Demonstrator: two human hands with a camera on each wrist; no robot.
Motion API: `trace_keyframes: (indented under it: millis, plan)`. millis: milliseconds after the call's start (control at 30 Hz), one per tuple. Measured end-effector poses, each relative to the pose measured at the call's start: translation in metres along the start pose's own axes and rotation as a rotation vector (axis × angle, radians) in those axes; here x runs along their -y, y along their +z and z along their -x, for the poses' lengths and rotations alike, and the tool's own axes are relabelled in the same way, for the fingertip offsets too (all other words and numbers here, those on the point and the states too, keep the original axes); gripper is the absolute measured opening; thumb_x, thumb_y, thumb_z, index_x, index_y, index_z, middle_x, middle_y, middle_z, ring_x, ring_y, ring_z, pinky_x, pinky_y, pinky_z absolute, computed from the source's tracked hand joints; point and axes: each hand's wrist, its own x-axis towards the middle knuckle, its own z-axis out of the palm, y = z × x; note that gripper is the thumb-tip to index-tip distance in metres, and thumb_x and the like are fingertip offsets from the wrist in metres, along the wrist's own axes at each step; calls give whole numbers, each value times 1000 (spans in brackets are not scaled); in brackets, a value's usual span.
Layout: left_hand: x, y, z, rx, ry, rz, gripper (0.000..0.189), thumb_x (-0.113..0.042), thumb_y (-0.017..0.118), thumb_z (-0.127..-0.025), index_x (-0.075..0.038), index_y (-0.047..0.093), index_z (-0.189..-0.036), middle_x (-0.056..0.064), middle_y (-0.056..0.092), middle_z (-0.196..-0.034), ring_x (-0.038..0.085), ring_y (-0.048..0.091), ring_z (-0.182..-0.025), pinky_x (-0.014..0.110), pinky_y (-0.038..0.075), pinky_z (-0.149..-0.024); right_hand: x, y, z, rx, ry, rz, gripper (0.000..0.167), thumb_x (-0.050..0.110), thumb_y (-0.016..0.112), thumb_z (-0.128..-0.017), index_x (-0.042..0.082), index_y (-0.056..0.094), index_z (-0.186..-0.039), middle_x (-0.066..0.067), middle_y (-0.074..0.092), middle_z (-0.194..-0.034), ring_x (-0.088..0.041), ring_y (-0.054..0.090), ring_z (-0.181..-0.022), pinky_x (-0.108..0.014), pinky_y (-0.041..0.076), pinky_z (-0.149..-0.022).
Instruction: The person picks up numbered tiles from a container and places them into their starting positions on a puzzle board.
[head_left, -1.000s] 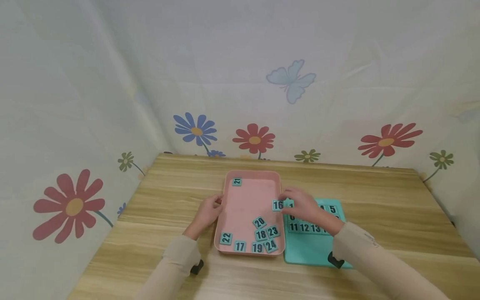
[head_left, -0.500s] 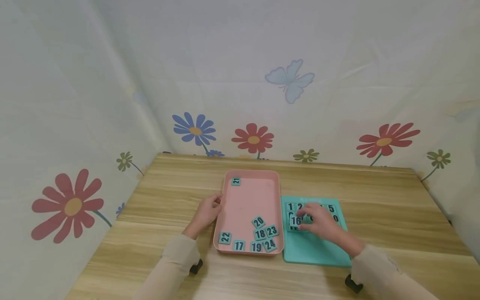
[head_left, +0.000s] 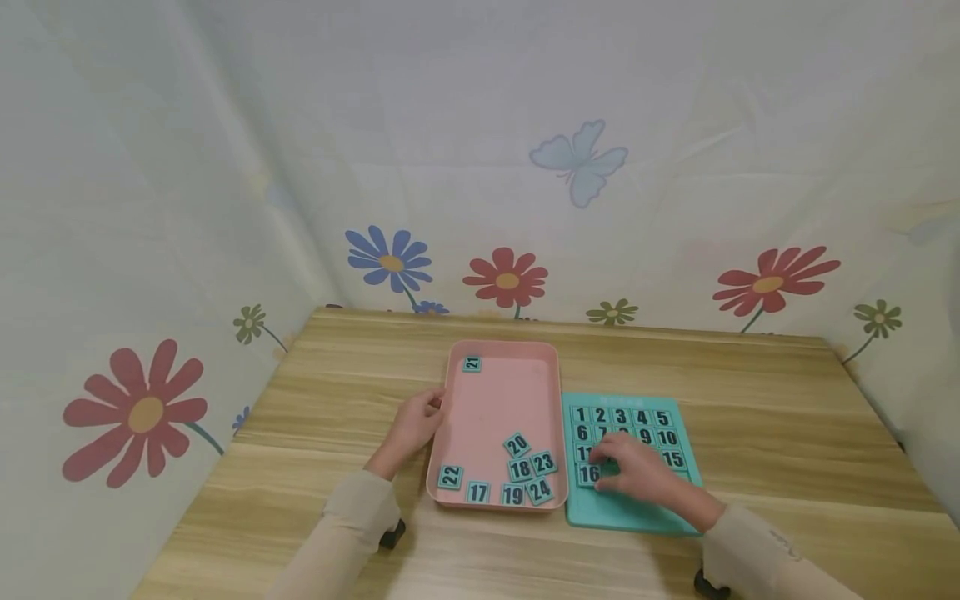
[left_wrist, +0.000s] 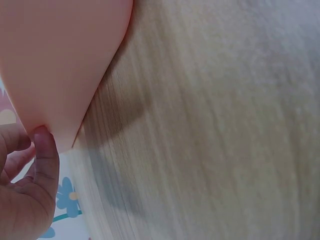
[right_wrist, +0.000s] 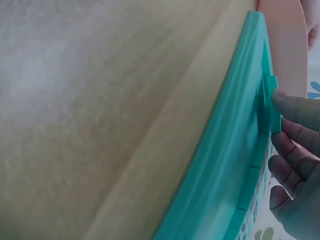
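Between the thumb and fingertips of my right hand (head_left: 641, 473) is the number tile 16 (head_left: 589, 475), at the left end of the fourth row on the teal number board (head_left: 630, 515). Seen from the right wrist, the tile (right_wrist: 273, 107) stands slightly tilted over the board's recess. Rows 1 to 15 sit above it, some numbers covered by the hand. My left hand (head_left: 414, 423) holds the left rim of the pink tray (head_left: 495, 408); in the left wrist view its thumb (left_wrist: 46, 155) lies against the outer wall with the fingers at the rim.
Tile 21 (head_left: 472, 364) lies in the tray's far left corner, tile 22 (head_left: 450, 476) and tile 17 (head_left: 477, 492) near its front left. Several more, including tile 20 (head_left: 517, 444), cluster at the front right. A flowered cloth (head_left: 480, 167) hangs behind the wooden table (head_left: 337, 358).
My right hand has carried tile 16 from above the tray's right rim across the board and down to the fourth row's left end. The left hand stays at the tray.
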Motion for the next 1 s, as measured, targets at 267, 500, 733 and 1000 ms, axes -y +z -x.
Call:
trace_keyframes:
  millis: [267,500,733,1000]
  plan:
    - [1,0,-1,0,-10,2,39,-5,51,-85,0,48,-124,14,58,-104,24,60,-93,29,53,-74,3,4,-2,-11,-16,42,27,25,72,-66,16,65,-89,9,57,-87,-10,50,-85,-30,47,-74]
    - [0,0,0,-2,-10,6,39,-5,51,-85,0,48,-123,14,58,-103,24,60,-92,29,53,-73,4,6,-3,-17,-50,120,27,27,73,-64,18,64,-88,10,55,-85,-8,48,-81,-26,45,-70]
    - [1,0,0,2,-13,3,39,-5,51,-85,0,48,-124,14,58,-102,23,59,-92,29,53,-74,9,-2,-7,-16,-46,99,31,29,73,-65,18,64,-92,9,53,-86,-7,44,-81,-25,43,-67]
    - [0,0,0,10,-29,6,39,-6,51,-86,-2,47,-125,13,57,-103,23,59,-93,30,53,-75,17,-16,-22,-80,-24,60,31,24,72,-69,16,64,-98,3,55,-90,-11,45,-85,-28,45,-71]
